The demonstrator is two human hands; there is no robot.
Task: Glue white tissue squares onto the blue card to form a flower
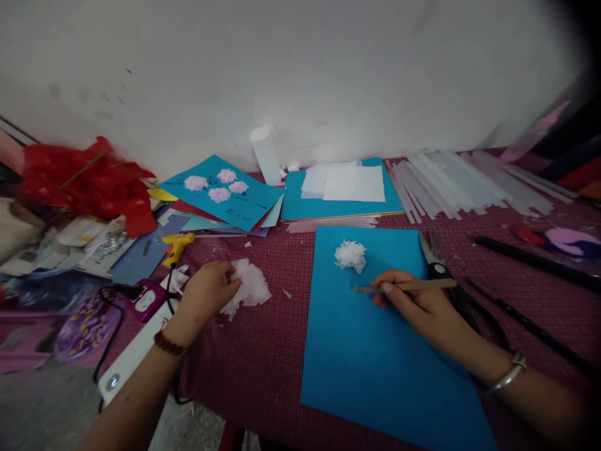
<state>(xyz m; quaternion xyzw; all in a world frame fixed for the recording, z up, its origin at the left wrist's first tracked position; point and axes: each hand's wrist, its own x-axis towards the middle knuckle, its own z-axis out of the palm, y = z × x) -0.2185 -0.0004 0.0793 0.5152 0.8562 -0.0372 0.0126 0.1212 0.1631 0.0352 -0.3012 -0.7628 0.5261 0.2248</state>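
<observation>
My left hand [209,289] is at the left edge of a heap of torn thin white paper pieces [248,285], thumb and fingers pinched together on the paper. In my right hand [410,300] is a slim tan stick [422,284] with a pointed tip, held like a pen. That tip points left, just above a blue sheet [357,351] lying flat. Near the sheet's top sits a ruffled white paper flower [350,256], a little beyond the tip and apart from it.
Black-handled scissors [439,270] lie by my right hand. Behind are a blue card with pink flowers [244,210], white sheets [354,183] and pale strips [451,181]. At left are a yellow glue gun [176,247], a power strip [134,357] with cords, and red plastic [84,175].
</observation>
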